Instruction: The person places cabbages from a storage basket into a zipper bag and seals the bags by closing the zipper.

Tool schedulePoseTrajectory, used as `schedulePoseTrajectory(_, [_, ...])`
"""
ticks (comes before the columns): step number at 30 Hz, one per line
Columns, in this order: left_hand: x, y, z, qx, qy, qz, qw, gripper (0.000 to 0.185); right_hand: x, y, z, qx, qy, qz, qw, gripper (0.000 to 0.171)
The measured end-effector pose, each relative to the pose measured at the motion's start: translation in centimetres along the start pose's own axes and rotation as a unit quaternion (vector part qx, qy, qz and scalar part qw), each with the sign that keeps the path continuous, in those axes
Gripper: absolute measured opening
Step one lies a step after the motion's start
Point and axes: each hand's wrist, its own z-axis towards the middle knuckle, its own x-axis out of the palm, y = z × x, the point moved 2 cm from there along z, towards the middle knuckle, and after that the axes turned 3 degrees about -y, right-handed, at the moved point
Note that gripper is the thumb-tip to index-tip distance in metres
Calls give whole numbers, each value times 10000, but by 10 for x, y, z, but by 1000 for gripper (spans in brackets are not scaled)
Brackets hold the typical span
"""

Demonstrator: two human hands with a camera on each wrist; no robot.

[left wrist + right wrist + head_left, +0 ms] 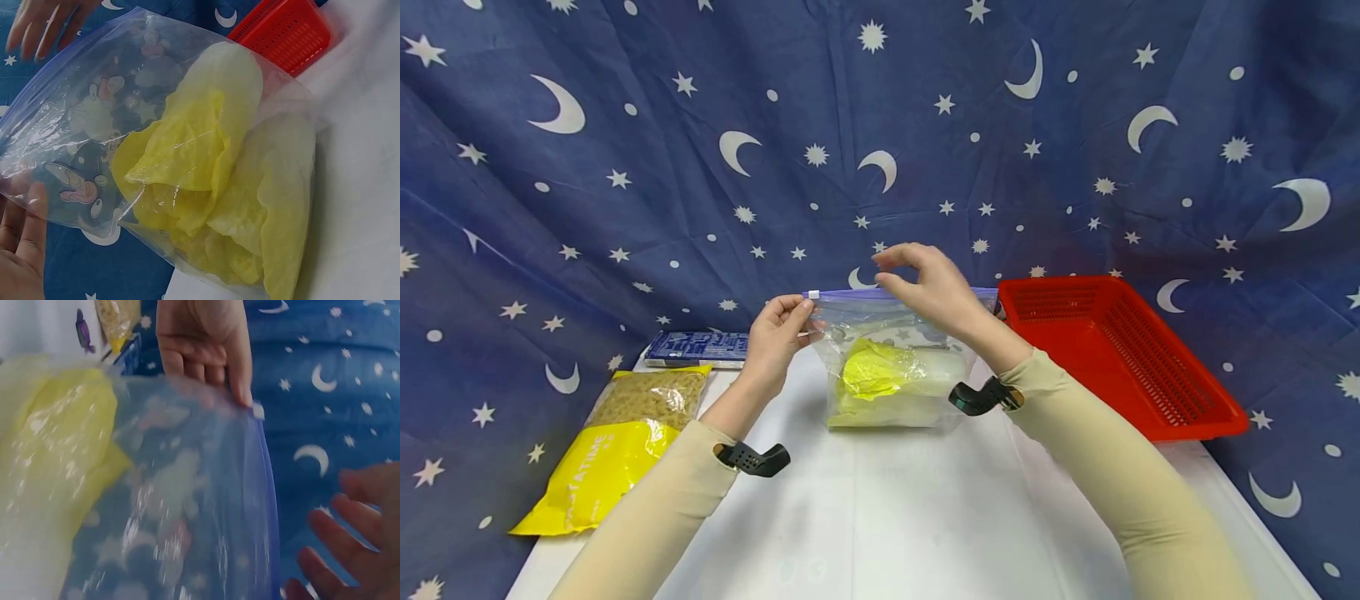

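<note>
— Two hands are working over a white bench (pixel 880 517), and a dark blue cloth (pixel 880 125) printed with moons and stars is hanging behind it and draping down both sides.

— What is sitting on the bench?

— A red plastic basket (pixel 1120 350) is lying at the right edge, a yellow pasta packet (pixel 617 442) is resting at the left edge, and a blue box (pixel 696 348) is lying behind the packet. Between them a clear zip bag (pixel 887 358) is standing upright with yellow-green cabbage leaves (pixel 880 375) settling in its lower half.

— How is the left hand (pixel 778 333) gripping?

— Its grip is closing on the bag's top left corner, thumb and fingers pinching the purple zip strip (pixel 850 294) just beside the white slider.

— And the right hand (pixel 928 283)?

— It is hovering at the zip strip's upper edge near the middle, fingers loosely spread and bending, thumb near the fingertips. The right wrist view is showing those fingers (pixel 350 544) apart from the strip, so its grip is holding nothing.
</note>
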Motion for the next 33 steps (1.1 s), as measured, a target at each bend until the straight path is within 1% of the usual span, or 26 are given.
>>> schedulePoseTrajectory(2, [0,-1,-1,-11,3,-17,10000,24,12,7,7,-53,480,-392,9981,33])
schedulePoseTrajectory(4, [1,-2,-2,-12,24,-27,10000,24,24,12,14,-153,794,-780,9937,35])
schedulePoseTrajectory(7, [1,-2,-2,8,57,-67,10000,24,39,16,25,-305,1100,-1261,9854,34])
schedulePoseTrajectory(12, [1,-2,-2,40,78,-141,9999,21,58,19,38,-299,1470,-1671,9745,33])
schedulePoseTrajectory(15, [2,-2,-2,56,52,-162,9998,21,64,21,43,-256,1553,-1733,9722,30])
schedulePoseTrajectory(17, [2,-1,-2,86,30,-139,9999,22,67,22,45,-245,1530,-1676,9736,28])
schedulePoseTrajectory(21, [2,-2,-2,255,-55,-33,9997,29,70,23,46,-179,1521,-1475,9771,22])
schedulePoseTrajectory(25, [2,-2,-1,424,-122,-30,9990,34,72,22,46,-113,1591,-1366,9777,21])
schedulePoseTrajectory(30, [2,-3,-1,403,-192,-34,9990,31,74,24,45,-124,1626,-1321,9777,21])
schedulePoseTrajectory(33, [5,-4,-1,381,-182,80,9991,31,75,24,45,-144,1616,-1341,9776,20])
